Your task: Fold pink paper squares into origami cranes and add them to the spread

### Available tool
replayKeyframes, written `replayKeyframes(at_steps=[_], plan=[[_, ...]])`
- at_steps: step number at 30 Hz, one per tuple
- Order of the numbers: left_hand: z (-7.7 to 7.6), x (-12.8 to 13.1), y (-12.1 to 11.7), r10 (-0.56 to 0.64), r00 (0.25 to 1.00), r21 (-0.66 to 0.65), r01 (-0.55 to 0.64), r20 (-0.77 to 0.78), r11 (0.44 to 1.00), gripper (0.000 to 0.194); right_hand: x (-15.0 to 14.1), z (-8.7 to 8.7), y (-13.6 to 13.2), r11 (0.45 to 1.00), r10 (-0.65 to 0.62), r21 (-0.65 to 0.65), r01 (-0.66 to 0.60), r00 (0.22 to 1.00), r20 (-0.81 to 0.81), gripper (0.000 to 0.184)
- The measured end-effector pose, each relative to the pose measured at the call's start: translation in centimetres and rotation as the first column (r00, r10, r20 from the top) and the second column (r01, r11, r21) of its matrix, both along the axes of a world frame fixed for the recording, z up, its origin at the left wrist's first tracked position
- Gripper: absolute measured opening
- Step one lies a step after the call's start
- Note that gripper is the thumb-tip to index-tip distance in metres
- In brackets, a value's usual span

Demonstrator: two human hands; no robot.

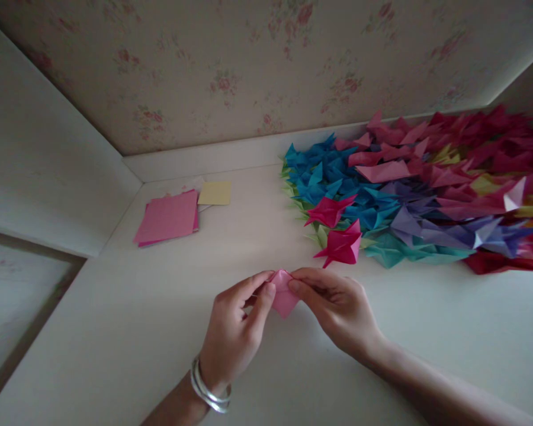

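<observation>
A small piece of pink origami paper (285,300), folded into a diamond shape, is held up between both hands above the white tabletop. My left hand (240,325) pinches its left edge between thumb and fingers; silver bangles circle that wrist. On the opposite edge, my right hand (340,307) grips the paper the same way, thumb on the near face. One corner of the paper points down toward me. The back of the fold is hidden from view. Two bright pink folded paper cranes (343,244) lie just beyond my right hand.
A large heap of folded paper cranes (408,189) in blue, purple, pink, red and green covers the right back of the white table (128,331). Toward the left back lie a stack of pink paper squares (169,216) and a yellow square (215,193). A floral wall (231,65) rises behind.
</observation>
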State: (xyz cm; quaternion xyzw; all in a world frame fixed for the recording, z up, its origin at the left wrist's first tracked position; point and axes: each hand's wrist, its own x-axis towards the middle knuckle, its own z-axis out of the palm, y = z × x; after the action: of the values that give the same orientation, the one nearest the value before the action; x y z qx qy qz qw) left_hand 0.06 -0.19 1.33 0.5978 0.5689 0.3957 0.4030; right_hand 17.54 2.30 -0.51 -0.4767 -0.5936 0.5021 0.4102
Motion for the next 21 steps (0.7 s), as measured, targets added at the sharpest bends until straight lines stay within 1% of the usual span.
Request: replayKeyframes(at_steps=[2, 4, 8, 10, 13, 15, 17, 19, 21], plan=[[-0.01, 0.09, -0.10, 0.013, 1.000, 0.010, -0.013, -0.014, 1.000, 0.023, -0.03, 0.20, -0.11, 1.000, 0.016, -0.006, -0.016, 1.000, 0.012, 0.015], [-0.08, 0.04, -0.03, 0.031, 0.999, -0.015, -0.031, 0.016, 0.999, 0.023, -0.06, 0.37, -0.20, 1.000, 0.021, 0.003, -0.021, 1.000, 0.020, 0.014], [-0.45, -0.22, 0.37, 0.068, 0.978, -0.135, -0.042, 0.196, 0.990, 0.023, -0.21, 0.60, -0.21, 1.000, 0.026, -0.009, -0.026, 1.000, 0.003, 0.014], [-0.69, -0.24, 0.51, 0.096, 0.953, -0.190, -0.041, 0.288, 0.981, 0.023, -0.33, 0.66, -0.16, 0.997, 0.038, -0.058, -0.041, 0.998, -0.049, 0.014], [-0.85, -0.14, 0.55, 0.132, 0.923, -0.243, -0.043, 0.362, 0.969, 0.023, -0.44, 0.64, -0.04, 0.982, 0.044, -0.170, -0.076, 0.982, -0.183, 0.014], [-0.79, -0.10, 0.53, 0.141, 0.918, -0.247, -0.049, 0.370, 0.968, 0.022, -0.42, 0.58, 0.11, 0.963, 0.034, -0.248, -0.109, 0.956, -0.290, 0.016], [-0.68, -0.16, 0.51, 0.151, 0.926, -0.225, -0.074, 0.346, 0.971, 0.021, -0.32, 0.52, 0.29, 0.939, 0.018, -0.312, -0.143, 0.929, -0.371, 0.020], [-0.64, -0.31, 0.49, 0.161, 0.938, -0.203, -0.100, 0.308, 0.974, 0.022, -0.19, 0.46, 0.43, 0.923, 0.004, -0.352, -0.153, 0.920, -0.392, 0.023], [-0.74, -0.45, 0.47, 0.175, 0.942, -0.205, -0.119, 0.286, 0.972, 0.024, -0.09, 0.39, 0.47, 0.925, 0.002, -0.352, -0.143, 0.928, -0.372, 0.022]])
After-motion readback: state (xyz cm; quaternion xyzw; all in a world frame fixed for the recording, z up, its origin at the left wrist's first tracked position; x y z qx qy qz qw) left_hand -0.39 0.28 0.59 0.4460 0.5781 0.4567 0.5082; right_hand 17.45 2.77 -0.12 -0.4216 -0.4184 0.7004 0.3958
